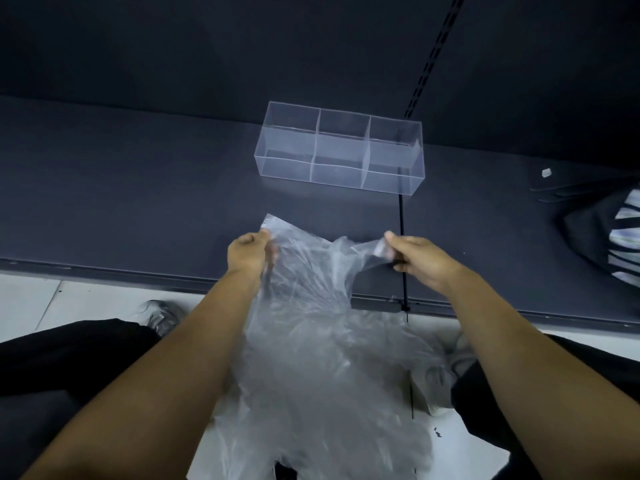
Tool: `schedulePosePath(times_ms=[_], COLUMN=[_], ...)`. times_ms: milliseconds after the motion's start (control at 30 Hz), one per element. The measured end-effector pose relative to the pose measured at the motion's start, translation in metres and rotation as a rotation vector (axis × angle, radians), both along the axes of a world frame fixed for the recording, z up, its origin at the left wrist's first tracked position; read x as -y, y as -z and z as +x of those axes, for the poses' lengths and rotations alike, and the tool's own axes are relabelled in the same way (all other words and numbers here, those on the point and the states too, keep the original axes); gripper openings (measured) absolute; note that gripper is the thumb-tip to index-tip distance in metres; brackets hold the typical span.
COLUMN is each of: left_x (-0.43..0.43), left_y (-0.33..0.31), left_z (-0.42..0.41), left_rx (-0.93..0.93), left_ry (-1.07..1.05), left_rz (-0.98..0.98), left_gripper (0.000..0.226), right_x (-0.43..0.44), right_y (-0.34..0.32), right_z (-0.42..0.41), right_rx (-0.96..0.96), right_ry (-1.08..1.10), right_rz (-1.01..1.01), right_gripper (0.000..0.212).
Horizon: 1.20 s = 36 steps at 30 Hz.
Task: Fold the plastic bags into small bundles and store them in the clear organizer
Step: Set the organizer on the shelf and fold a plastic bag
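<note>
A translucent plastic bag (pixel 311 341) hangs spread out between my hands, over the front edge of the dark shelf and down toward my lap. My left hand (pixel 249 252) pinches one top handle of the bag. My right hand (pixel 414 256) pinches the other handle, pulled out to the right. The clear organizer (pixel 341 148), a box with several compartments that look bare, stands on the shelf beyond my hands.
The dark shelf (pixel 138 188) runs across the view with a slotted upright rail (pixel 426 67) behind it. A black and white bag (pixel 616 237) lies at the right edge. A small pale scrap (pixel 546 172) sits near it. White floor shows below.
</note>
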<state>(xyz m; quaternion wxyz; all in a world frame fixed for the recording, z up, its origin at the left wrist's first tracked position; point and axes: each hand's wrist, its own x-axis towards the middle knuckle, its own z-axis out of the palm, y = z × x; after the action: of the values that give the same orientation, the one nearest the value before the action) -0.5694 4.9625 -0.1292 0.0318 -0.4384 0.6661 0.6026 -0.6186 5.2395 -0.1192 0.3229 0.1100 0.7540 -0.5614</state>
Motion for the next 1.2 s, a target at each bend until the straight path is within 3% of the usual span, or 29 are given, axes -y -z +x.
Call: schedulePosePath(times_ms=[100, 200, 267, 533, 667, 700, 767, 800, 867, 933, 1067, 1200], left_x=[0.01, 0.016, 0.02, 0.032, 0.041, 0.041, 0.04, 0.038, 0.037, 0.039, 0.043, 0.039], left_y=[0.001, 0.0, 0.002, 0.009, 0.004, 0.007, 0.008, 0.006, 0.005, 0.009, 0.014, 0.006], left_z=[-0.012, -0.022, -0.027, -0.046, -0.058, -0.058, -0.059, -0.059, -0.06, -0.06, -0.058, -0.061], left_rx=[0.045, 0.049, 0.042, 0.018, 0.085, 0.108, 0.067, 0.027, 0.083, 0.075, -0.044, -0.032], left_ry=[-0.006, 0.018, 0.015, -0.078, -0.008, 0.026, -0.053, -0.089, -0.138, -0.068, -0.073, -0.059], left_rz=[-0.04, -0.092, -0.11, -0.054, -0.078, -0.171, -0.017, 0.049, 0.0, -0.005, 0.081, 0.089], left_gripper=[0.03, 0.039, 0.035, 0.037, 0.02, 0.026, 0.029, 0.022, 0.031, 0.031, 0.022, 0.024], right_x=[-0.021, -0.033, -0.036, -0.034, -0.028, -0.025, -0.019, -0.016, -0.011, -0.004, 0.002, -0.003], right_y=[-0.003, -0.005, -0.005, -0.003, 0.0, 0.002, 0.011, 0.018, 0.03, 0.037, 0.042, 0.033], right_z=[-0.009, -0.015, -0.02, -0.057, -0.071, -0.071, -0.068, -0.066, -0.063, -0.061, -0.066, -0.071], right_rx=[0.09, 0.104, 0.041, -0.211, -0.143, -0.076, 0.007, -0.012, -0.122, -0.204, -0.268, -0.289], right_ry=[0.041, 0.111, 0.178, 0.492, 0.623, 0.625, 0.566, 0.509, 0.371, 0.292, 0.393, 0.494], right_rz=[-0.056, -0.052, -0.042, 0.057, 0.053, 0.065, 0.153, 0.234, 0.422, 0.526, 0.5, 0.405], right_gripper=[0.045, 0.028, 0.016, 0.015, 0.01, 0.012, 0.026, 0.031, 0.034, 0.023, 0.021, 0.019])
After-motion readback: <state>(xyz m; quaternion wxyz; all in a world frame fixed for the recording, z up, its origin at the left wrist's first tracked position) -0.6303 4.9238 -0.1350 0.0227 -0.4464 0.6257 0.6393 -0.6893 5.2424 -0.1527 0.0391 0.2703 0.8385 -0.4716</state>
